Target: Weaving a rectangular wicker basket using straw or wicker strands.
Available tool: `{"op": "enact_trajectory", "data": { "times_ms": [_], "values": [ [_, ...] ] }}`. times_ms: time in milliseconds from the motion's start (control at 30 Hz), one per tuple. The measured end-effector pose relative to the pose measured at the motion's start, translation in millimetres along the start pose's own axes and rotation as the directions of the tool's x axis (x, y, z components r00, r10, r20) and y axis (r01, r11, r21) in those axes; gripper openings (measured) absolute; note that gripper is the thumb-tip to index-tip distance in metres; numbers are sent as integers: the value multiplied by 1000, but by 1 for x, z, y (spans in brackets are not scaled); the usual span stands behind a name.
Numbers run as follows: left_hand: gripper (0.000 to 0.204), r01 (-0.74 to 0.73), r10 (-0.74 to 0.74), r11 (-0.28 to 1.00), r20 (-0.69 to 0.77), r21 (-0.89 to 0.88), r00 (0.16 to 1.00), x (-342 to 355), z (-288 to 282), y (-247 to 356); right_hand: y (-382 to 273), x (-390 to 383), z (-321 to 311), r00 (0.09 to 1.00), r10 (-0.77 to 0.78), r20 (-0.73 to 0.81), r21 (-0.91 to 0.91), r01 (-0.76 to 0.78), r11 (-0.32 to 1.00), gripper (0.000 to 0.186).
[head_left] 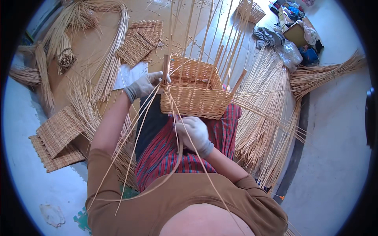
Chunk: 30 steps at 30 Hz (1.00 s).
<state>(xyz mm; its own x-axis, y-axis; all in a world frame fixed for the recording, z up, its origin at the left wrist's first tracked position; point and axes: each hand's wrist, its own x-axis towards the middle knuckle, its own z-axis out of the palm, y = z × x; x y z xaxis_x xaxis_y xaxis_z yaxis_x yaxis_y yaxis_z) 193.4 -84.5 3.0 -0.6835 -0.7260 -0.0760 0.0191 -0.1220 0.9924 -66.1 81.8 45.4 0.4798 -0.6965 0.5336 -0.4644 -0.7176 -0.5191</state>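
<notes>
right hand point(195, 134) gloved, closed around thin pale cane strands point(179, 129) | left hand point(146, 84) gloved, pinching a basket corner stake point(166, 69) | half-woven square wicker basket point(195, 88) between both hands on lap, hollow, upright stakes rising | flat woven mats point(59, 131) left of left hand | loose reed bundles point(262, 114) beyond right hand

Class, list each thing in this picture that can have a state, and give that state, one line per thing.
Wicker basket: half woven, upright stakes standing free above its rim, resting on the lap.
Left hand: gloved, gripping a corner stake.
Right hand: gloved, closed on loose strands.
Woven mats: finished, stacked flat.
Cane bundles: loose, lying on the floor.
</notes>
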Motion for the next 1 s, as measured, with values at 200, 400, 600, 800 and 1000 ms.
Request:
{"op": "enact_trajectory", "data": {
  "times_ms": [200,400,600,800,1000],
  "values": [
    [29,-234,173,962,-346,-142,922,3,43,-43,92,6,8,542,710,-449,656,-339,674,5],
    [22,-258,149,962,-614,-93,775,16,76,-52,79,176,1,942,43,-334,-286,-145,947,61],
    [37,-310,290,938,-837,154,463,16,102,-50,108,28,-4,817,449,-362,507,-232,830,35],
    [52,42,651,566,-478,823,590,19,171,-5,95,63,-42,751,602,-272,326,-516,792,33],
    [72,361,431,287,-456,888,779,38,175,-16,112,92,-69,786,351,-509,90,-357,930,56]
  ]
}}
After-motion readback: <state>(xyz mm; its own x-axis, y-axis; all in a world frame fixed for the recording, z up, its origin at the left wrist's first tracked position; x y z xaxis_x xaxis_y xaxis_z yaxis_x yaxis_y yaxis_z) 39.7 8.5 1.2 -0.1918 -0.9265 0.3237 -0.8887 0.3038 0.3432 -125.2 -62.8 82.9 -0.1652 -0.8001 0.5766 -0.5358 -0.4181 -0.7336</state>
